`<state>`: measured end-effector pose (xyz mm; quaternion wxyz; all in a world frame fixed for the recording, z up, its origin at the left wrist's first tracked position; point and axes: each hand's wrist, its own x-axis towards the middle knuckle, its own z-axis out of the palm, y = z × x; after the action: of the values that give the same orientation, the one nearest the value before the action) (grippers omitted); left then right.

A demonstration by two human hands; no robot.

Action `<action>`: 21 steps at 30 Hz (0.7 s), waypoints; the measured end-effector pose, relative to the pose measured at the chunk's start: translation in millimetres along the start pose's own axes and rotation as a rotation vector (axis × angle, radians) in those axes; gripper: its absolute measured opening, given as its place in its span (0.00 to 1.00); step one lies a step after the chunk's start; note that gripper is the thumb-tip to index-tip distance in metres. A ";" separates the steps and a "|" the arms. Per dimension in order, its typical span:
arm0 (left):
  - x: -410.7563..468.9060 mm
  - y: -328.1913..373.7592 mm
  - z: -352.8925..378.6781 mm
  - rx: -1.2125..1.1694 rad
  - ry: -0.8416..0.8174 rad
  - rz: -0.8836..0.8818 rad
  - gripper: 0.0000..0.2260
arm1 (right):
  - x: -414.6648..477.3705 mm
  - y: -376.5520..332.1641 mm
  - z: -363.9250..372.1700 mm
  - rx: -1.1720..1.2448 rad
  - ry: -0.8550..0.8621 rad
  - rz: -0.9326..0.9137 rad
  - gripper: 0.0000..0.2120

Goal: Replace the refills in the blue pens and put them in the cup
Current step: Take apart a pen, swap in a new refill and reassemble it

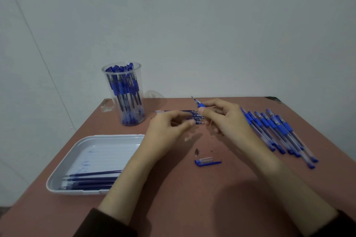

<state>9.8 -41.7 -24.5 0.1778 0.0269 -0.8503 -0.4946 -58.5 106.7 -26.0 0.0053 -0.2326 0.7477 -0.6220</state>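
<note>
Nearest us, two dark sleeves (pixel 107 223) enter from the bottom edge, and both forearms reach forward over the table (pixel 192 198). A broad stretch of bare tabletop lies between them.

To the left, the tray (pixel 115 136) sits close to the table's left edge, its near corner almost at it. Several tray refills (pixel 92 179) lie side by side along its near wall.

Ahead of the bare stretch, a cap (pixel 208 162) lies flat, with a small tip (pixel 196 152) just beyond it, apart from it.

The left hand (pixel 167 132) hovers above the table with its fingers loosely curled and thumb near forefinger. We cannot tell whether it grips anything.

The right hand (pixel 227 119) pinches the pen (pixel 200 104) at its blue grip between thumb and forefinger. The point is tilted up and to the left, clear of the table.

Behind the hands, a row of refills (pixel 169 111) lies on the table, partly hidden by the fingers.

To the right, the spare pens (pixel 277 132) lie in a slanted row, capped ends toward us, well inside the right edge.

Far left, the cup (pixel 110 90) stands upright near the far left corner, packed with cup pens (pixel 125 86).

The table's far edge meets the wall (pixel 192 25).
</note>
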 end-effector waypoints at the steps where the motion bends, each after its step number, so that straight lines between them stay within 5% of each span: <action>1: 0.2 2.3 -1.1 -0.127 0.049 -0.021 0.07 | -1.4 -1.6 0.5 0.007 -0.040 -0.004 0.02; 11: -0.9 7.6 -3.3 -0.738 0.049 -0.296 0.06 | -5.5 -5.0 6.7 0.020 -0.144 -0.053 0.03; 18: 1.9 7.4 -9.6 -0.975 0.132 -0.248 0.03 | -4.9 -1.3 7.9 -0.035 -0.124 -0.049 0.03; 21: 0.9 7.0 -7.8 -0.970 0.115 -0.223 0.11 | -4.6 0.3 8.3 -0.022 -0.122 -0.051 0.03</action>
<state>12.4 -44.9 -14.8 0.1625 0.0591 -0.5033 -0.8466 -52.0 100.6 -29.5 0.0328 -0.2891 0.7467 -0.5982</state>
